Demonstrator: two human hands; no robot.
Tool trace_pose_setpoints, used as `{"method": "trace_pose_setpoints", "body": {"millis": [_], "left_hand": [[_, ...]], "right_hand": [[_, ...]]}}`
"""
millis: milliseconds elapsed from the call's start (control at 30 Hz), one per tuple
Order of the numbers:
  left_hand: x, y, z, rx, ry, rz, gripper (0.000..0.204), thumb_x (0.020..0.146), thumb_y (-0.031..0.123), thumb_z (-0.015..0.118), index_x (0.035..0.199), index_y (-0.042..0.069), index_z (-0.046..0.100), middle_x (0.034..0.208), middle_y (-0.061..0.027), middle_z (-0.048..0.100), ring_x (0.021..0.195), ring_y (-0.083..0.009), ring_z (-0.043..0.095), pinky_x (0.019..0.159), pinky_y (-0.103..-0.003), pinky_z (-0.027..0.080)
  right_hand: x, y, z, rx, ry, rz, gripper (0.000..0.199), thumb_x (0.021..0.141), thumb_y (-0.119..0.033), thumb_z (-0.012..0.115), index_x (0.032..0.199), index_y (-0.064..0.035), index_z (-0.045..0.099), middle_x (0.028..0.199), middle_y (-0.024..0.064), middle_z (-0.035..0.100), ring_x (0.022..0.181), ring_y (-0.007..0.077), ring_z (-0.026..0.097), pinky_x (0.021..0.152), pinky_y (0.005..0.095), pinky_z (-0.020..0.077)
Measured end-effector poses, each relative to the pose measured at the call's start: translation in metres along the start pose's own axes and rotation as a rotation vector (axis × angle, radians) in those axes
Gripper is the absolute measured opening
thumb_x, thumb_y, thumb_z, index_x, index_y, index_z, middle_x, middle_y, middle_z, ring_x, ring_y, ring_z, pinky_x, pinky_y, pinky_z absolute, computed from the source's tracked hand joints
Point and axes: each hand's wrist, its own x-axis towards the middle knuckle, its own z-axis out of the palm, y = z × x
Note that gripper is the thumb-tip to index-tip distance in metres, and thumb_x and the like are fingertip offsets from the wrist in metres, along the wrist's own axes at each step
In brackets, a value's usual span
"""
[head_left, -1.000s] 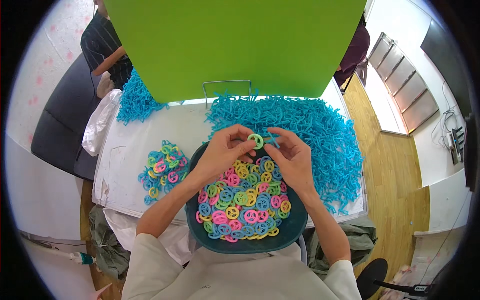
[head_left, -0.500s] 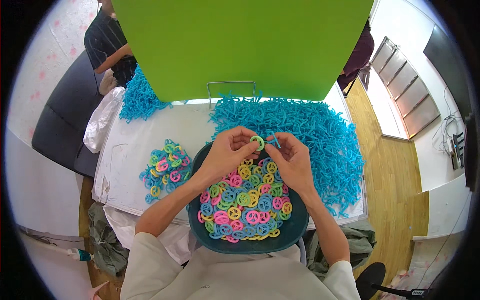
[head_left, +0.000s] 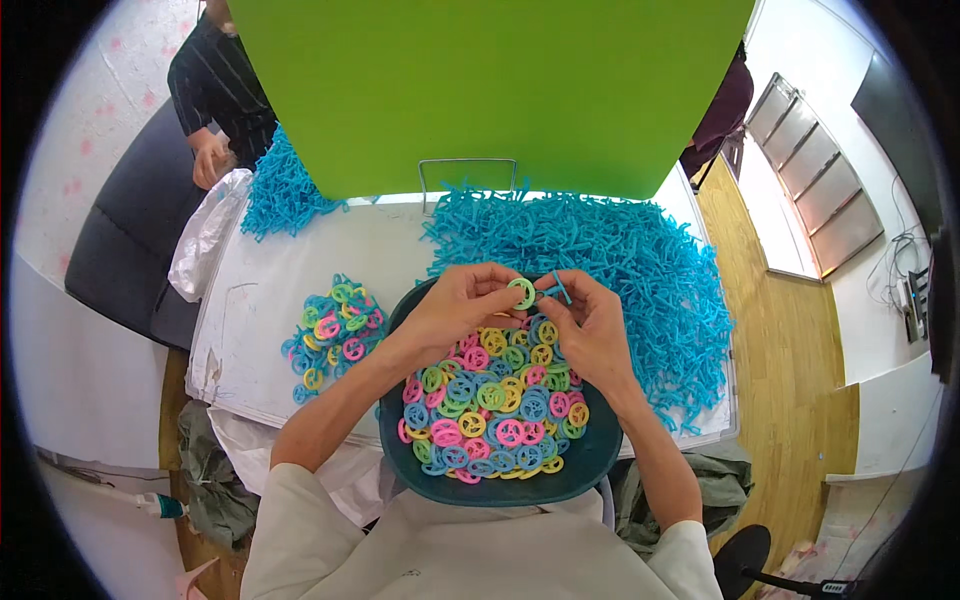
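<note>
A dark teal bowl (head_left: 590, 462) sits at the near edge of the white table (head_left: 260, 290), right in front of the seated person, and everything else is easiest placed from it. The bowl is heaped with small flat plastic wheels (head_left: 495, 405) in pink, yellow, green and blue.

Above the far rim of the bowl the two hands meet. The left hand (head_left: 455, 305) pinches a green ring (head_left: 522, 293) between thumb and fingertips, holding it up on edge. The right hand (head_left: 590, 325) is closed on a thin blue stick piece (head_left: 556, 290), its end right against the ring. The hands are close together, fingertips almost touching, each clamped on its own part.

Beyond the bowl and to its right spreads a big pile of blue stick pieces (head_left: 640, 270), running from the middle of the table to its right edge. To the left of the bowl, well apart from it, lies a smaller heap of coloured wheels (head_left: 330, 330). Farther left and back from the bowl there is a second, smaller mound of blue pieces (head_left: 285, 190), with a white plastic bag (head_left: 205, 240) just beside it.

A tall green board (head_left: 490, 90) stands across the far side of the table, behind the bowl, with a wire frame (head_left: 468, 165) at its foot. Another person's hand (head_left: 208, 160) shows at the far left corner, near the smaller blue mound.
</note>
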Motion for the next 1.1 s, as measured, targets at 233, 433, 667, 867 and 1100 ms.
{"method": "trace_pose_setpoints", "body": {"millis": [233,433,667,867,1100], "left_hand": [[0.000,-0.002,0.002,0.056,0.004,0.068,0.026,0.093,0.018,0.062,0.110,-0.001,0.058,0.099,-0.0069,0.065,0.087,-0.0127,0.064,0.081,-0.026,0.054],[0.002,-0.008,0.001,0.081,0.020,0.138,0.018,0.093,0.013,0.061,0.104,0.000,0.056,0.099,-0.0069,0.064,0.088,-0.0133,0.064,0.081,-0.027,0.054],[0.003,-0.011,0.004,0.150,0.025,0.209,0.013,0.093,0.011,0.060,0.099,0.001,0.054,0.097,-0.0057,0.062,0.088,-0.0113,0.062,0.080,-0.027,0.053],[0.001,-0.014,0.005,0.349,0.089,0.312,0.013,0.092,0.008,0.061,0.098,0.000,0.053,0.095,-0.0056,0.061,0.087,-0.0100,0.061,0.078,-0.026,0.051],[-0.004,-0.010,0.012,0.441,0.156,0.355,0.012,0.091,0.007,0.063,0.096,0.001,0.054,0.091,-0.0041,0.061,0.086,-0.0096,0.061,0.076,-0.026,0.051]], "right_hand": [[-0.002,-0.002,0.001,-0.005,0.037,-0.011,0.021,0.089,0.003,0.058,0.110,0.0033,0.060,0.096,0.0039,0.064,0.086,0.0059,0.058,0.070,0.0212,0.0486],[0.002,0.009,-0.004,-0.063,-0.033,0.034,0.023,0.089,0.003,0.058,0.111,0.0037,0.062,0.091,0.0033,0.066,0.082,0.0047,0.058,0.067,0.0203,0.0472],[0.004,0.016,-0.001,0.028,0.015,-0.014,0.021,0.086,-0.003,0.063,0.107,0.0018,0.066,0.069,-0.0015,0.056,0.061,0.0030,0.044,0.051,0.0222,0.0351],[0.007,0.013,0.000,0.167,-0.004,0.042,0.027,0.087,0.000,0.063,0.113,0.0045,0.062,0.083,0.0036,0.065,0.072,0.0046,0.057,0.060,0.0202,0.0453],[0.008,0.010,-0.005,0.175,-0.081,0.130,0.032,0.090,0.000,0.059,0.121,0.0051,0.056,0.105,0.0098,0.066,0.089,0.0112,0.063,0.077,0.0244,0.0537]]}}
